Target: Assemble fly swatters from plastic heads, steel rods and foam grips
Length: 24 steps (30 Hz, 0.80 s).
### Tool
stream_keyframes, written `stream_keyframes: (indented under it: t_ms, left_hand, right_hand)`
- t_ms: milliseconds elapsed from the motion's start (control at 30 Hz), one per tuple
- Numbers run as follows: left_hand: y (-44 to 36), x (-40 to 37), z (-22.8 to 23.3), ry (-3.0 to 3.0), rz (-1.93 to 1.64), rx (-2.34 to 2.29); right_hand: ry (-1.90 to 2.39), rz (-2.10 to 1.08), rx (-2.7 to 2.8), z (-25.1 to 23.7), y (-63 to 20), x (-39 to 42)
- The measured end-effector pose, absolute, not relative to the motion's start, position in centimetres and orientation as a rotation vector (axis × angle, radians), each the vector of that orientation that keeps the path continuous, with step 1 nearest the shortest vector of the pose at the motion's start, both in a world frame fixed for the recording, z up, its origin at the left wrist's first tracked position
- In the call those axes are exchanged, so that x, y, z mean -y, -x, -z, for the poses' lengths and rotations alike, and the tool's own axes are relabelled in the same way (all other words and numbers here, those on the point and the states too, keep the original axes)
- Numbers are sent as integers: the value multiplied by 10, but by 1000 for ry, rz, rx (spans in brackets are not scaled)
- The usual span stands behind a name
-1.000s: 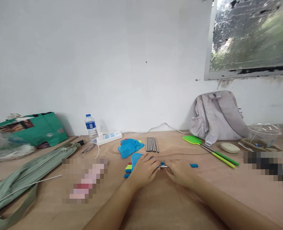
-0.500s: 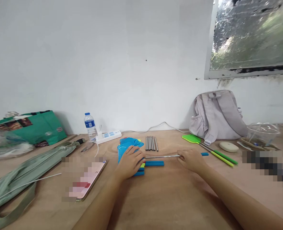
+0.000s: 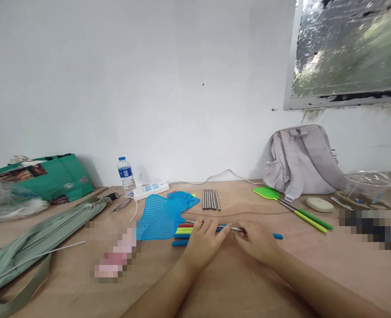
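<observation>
2 hands, left hand (image 3: 204, 240) and right hand (image 3: 255, 240), meet on the counter (image 3: 235, 287), fingers grasping a blue fly swatter (image 3: 160, 216) by its metal rod (image 3: 237, 229); the mesh head lies left, over coloured handles (image 3: 182, 230).

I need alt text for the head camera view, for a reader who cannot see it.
On a wooden table, a person's left hand and right hand meet on a thin metal rod of a blue fly swatter, above a pile of coloured handles. Behind lie spare metal rods, a green fly swatter and a grey backpack.
</observation>
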<state>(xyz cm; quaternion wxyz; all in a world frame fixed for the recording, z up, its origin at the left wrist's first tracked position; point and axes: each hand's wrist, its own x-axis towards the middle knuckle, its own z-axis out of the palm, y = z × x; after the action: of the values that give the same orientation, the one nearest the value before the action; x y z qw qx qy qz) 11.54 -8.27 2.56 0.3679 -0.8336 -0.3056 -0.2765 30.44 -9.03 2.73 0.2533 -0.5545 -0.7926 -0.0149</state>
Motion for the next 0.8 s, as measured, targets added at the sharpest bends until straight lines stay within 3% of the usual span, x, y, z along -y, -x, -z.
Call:
stream_keyframes:
  t_ms: [333, 800]
  left_hand:
    - [-94, 75, -44, 2120, 441, 689]
    - [-47, 66, -61, 1987, 339, 721]
  right_hand:
    - [1393, 358, 2315, -20, -318, 72]
    - [1197, 800, 2265, -23, -375, 41]
